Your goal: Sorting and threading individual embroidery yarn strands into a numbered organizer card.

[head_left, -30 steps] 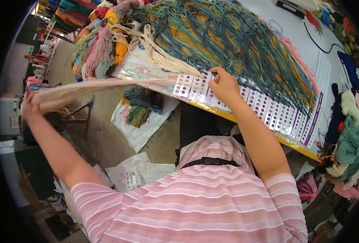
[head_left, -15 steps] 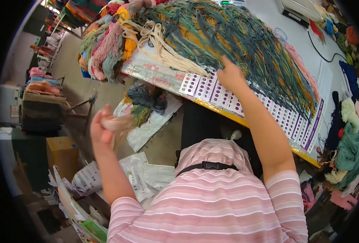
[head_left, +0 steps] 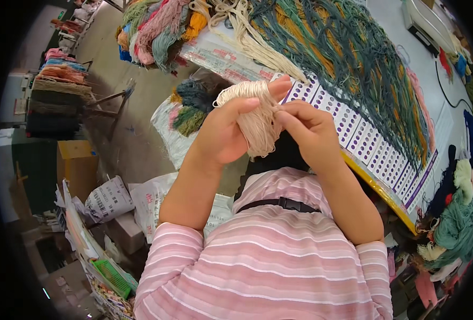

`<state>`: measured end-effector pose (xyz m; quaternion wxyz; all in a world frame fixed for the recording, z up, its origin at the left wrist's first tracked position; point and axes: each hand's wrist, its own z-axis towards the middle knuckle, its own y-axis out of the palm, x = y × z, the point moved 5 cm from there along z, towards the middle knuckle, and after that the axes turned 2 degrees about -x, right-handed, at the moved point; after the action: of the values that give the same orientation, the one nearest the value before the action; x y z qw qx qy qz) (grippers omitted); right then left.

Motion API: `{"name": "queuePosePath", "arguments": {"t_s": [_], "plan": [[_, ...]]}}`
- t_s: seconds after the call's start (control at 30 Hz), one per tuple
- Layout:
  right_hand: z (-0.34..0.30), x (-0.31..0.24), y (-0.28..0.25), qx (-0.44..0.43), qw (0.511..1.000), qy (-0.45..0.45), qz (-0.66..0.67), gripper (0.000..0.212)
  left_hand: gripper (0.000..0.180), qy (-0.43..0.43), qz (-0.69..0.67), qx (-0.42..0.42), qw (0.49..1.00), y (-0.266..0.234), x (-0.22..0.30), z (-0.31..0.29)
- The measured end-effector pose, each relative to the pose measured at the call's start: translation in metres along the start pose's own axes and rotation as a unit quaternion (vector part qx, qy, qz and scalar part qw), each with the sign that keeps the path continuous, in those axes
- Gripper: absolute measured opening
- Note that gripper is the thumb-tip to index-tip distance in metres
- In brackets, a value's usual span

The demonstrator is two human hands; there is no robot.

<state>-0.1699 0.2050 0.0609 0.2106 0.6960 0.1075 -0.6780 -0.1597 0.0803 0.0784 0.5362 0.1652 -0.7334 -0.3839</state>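
A cream skein of yarn (head_left: 257, 125) is looped over my left hand (head_left: 227, 127), its strands running across the fingers and hanging below the palm. My right hand (head_left: 307, 128) pinches at the skein's right side, thumb against forefinger; any single strand there is too fine to make out. Both hands are in front of my body, just off the table's near edge. Beyond them, a thick spread of dark green and ochre yarn (head_left: 348, 69) covers the table, with a bundle of cream yarn (head_left: 257, 45) along its left side.
A printed chart with rows of purple dots (head_left: 354, 125) lines the table's yellow near edge (head_left: 378, 186). Coloured yarn piles (head_left: 159, 32) hang at the far left corner. On the floor are dark yarn (head_left: 191, 104), white sacks (head_left: 108, 198) and a cardboard box (head_left: 78, 168). Teal yarn (head_left: 452, 229) hangs right.
My left hand has risen and come rightward with the skein. My right hand has left the yarn on the table and come back to meet the skein. The view has shifted slightly.
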Motion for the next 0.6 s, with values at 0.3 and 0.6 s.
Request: {"name": "queuePosePath", "arguments": {"t_s": [0.3, 0.6], "plan": [[-0.012, 0.001, -0.001, -0.016, 0.991, 0.058, 0.116, 0.016, 0.053, 0.009, 0.165, 0.028, 0.986, -0.003, 0.006, 0.0], [-0.017, -0.001, -0.006, -0.003, 0.99, 0.054, 0.131, 0.02, 0.056, 0.031, 0.214, 0.034, 0.976, 0.0, 0.004, 0.013]]}}
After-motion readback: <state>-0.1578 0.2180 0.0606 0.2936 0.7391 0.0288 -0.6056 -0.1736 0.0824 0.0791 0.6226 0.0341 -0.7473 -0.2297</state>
